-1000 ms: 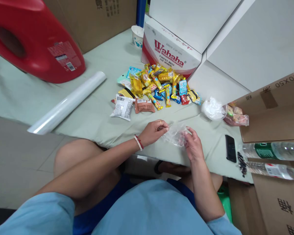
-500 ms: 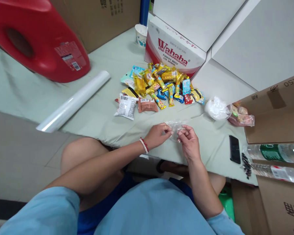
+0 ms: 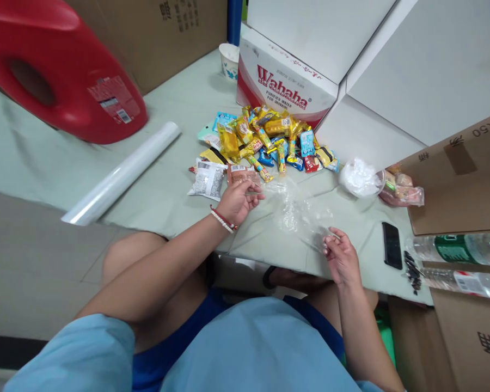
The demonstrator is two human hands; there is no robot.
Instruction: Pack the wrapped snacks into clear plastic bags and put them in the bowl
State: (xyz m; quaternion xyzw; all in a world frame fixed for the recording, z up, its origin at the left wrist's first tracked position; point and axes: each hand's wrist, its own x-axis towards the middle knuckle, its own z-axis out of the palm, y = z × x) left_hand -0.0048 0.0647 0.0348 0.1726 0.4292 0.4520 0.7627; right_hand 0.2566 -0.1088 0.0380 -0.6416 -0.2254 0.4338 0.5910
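Near the middle of the frame, a clear plastic bag (image 3: 292, 215) is stretched above or along the pale green cloth of the tabletop (image 3: 179, 204), its crumpled length slanting down toward the right. Its lower right end is pinched between the thumb and fingers of the right hand (image 3: 340, 255), which is held right of centre. The left hand (image 3: 239, 201) is placed left of the bag, palm partly turned up and fingers loosely curled; whether the bag's upper left end is gripped by it cannot be told. The lower part of a brown packet (image 3: 239, 173) is overlapped by the left fingers, and a silver packet (image 3: 207, 178) is seen just beside it on the left. Behind these, at upper centre, a pile of wrapped snacks (image 3: 269, 130) is heaped in front of a red and white box (image 3: 286, 81), by which a paper cup (image 3: 229, 61) is stood. The upper left of the frame is filled by a red jug (image 3: 85, 81), with a shiny white roll (image 3: 122, 173) laid below it. On the right, crumpled white plastic (image 3: 360, 178), a phone (image 3: 392, 245) and two clear bottles (image 3: 457, 249) are seen, small dark bits (image 3: 412, 272) being scattered beside the phone
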